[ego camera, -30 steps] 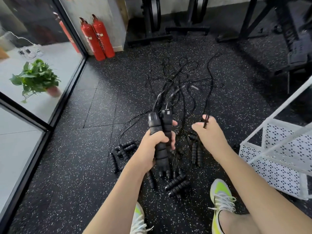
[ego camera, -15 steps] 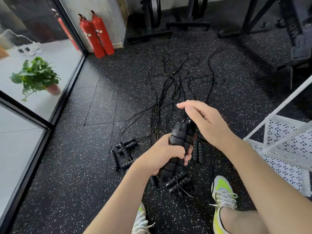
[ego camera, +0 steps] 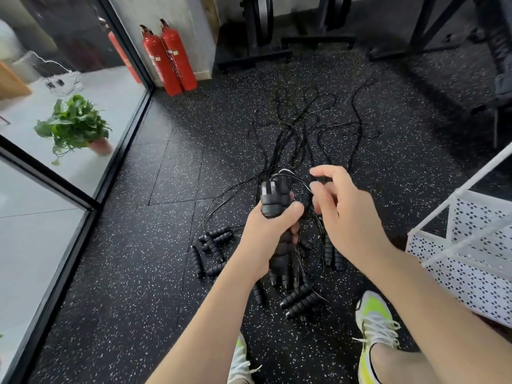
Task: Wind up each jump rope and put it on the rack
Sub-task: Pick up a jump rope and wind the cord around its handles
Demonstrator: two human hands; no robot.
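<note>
My left hand (ego camera: pixel 266 231) grips a pair of black ribbed jump rope handles (ego camera: pixel 274 198) upright in front of me. Their thin black cord (ego camera: pixel 299 184) arcs from the handle tops toward my right hand (ego camera: pixel 340 209), which pinches it just right of the handles. Several more black handles (ego camera: pixel 213 245) lie on the speckled floor below my hands, and their cords (ego camera: pixel 304 128) spread in a tangle farther out. The white perforated rack (ego camera: pixel 465 245) stands at the right edge.
Two red fire extinguishers (ego camera: pixel 169 59) stand by the wall at the back left. A glass partition (ego camera: pixel 69 184) runs along the left, with a potted plant (ego camera: pixel 74 126) behind it. Black gym machine bases (ego camera: pixel 257 54) sit at the back. My yellow-green shoes (ego camera: pixel 374 320) are below.
My right hand drew the cord in to the handle tops, then moved back out to the right, laying a loop over them. My left hand has kept its grip on the handles.
</note>
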